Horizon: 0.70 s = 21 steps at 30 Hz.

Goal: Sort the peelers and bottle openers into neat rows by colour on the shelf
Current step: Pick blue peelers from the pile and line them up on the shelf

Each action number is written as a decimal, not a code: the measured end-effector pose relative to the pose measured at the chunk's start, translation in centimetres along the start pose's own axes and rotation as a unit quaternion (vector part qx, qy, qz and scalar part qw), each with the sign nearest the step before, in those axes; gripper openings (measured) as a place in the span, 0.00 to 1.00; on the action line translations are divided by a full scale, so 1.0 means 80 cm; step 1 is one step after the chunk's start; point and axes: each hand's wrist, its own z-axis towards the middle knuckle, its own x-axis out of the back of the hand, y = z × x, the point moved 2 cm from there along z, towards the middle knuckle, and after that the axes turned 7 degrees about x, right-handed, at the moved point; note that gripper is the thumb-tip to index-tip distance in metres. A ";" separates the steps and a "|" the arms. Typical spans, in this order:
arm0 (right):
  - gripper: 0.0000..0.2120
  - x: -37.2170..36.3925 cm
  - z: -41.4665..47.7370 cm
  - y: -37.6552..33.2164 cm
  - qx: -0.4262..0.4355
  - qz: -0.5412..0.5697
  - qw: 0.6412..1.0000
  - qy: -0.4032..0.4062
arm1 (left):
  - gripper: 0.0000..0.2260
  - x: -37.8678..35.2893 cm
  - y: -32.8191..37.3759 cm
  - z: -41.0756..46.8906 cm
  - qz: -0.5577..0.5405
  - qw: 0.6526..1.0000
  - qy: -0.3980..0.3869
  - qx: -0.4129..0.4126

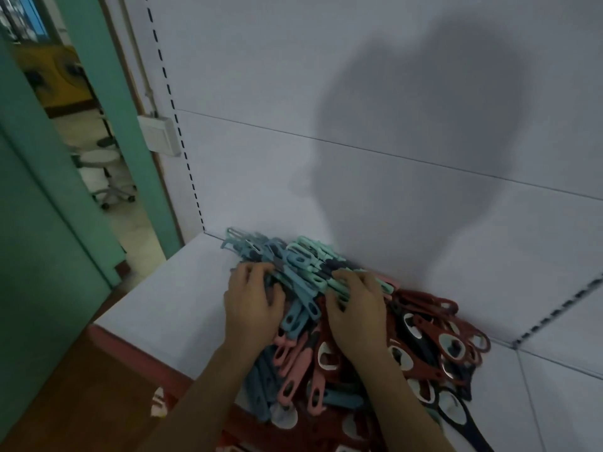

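Far left is a green door [49,223]. Through the gap past it, white stools [104,164] stand on a pale floor. A small white box [160,135] sticks on the wall next to the door frame.

Then comes the white shelf [169,298], which has a red front edge. All the tools lie on it in one big messy heap [326,370], pushed up close to the back wall [293,93]. The colours are mixed up and are not in rows.

The blue peelers [293,278] sit at the left and back of the heap. The left hand [253,308] lies on top of them with the palm down. Its fingers bend over the blue peelers, but I cannot tell if they hold any.

The mint peelers [310,252] are at the back, in the middle. The pink peelers [293,357] lie nearer the front, between the two arms, with more blue ones under them.

The right hand [355,311] lies palm down on the heap, near the left hand but not touching it. Its fingers are spread and bent over the mint peelers. I cannot tell if it grabs one or just presses.

The red openers [434,347] spread out to the right of that hand and have shiny metal holes. A black opener [463,415] lies at the front right of the heap. A big dark shadow [424,141] falls on the back wall above the red openers
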 end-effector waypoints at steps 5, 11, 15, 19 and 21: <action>0.12 -0.004 0.029 -0.026 0.052 0.014 0.998 -0.023 | 0.15 -0.008 -0.007 0.004 0.050 0.997 -0.044 -0.037; 0.16 -0.036 0.049 -0.031 0.077 -0.117 0.977 -0.162 | 0.14 0.010 -0.021 0.016 -0.096 0.993 -0.069 -0.013; 0.18 -0.035 0.045 -0.029 0.070 -0.065 0.995 -0.023 | 0.12 0.022 -0.024 0.031 -0.078 0.989 -0.093 0.085; 0.16 -0.024 0.045 -0.059 0.122 -0.091 0.988 0.028 | 0.18 0.039 0.017 0.052 -0.279 0.947 -0.107 0.119; 0.09 -0.029 0.044 -0.073 0.159 -0.139 0.977 -0.011 | 0.16 0.039 0.036 0.066 -0.450 0.863 -0.106 0.204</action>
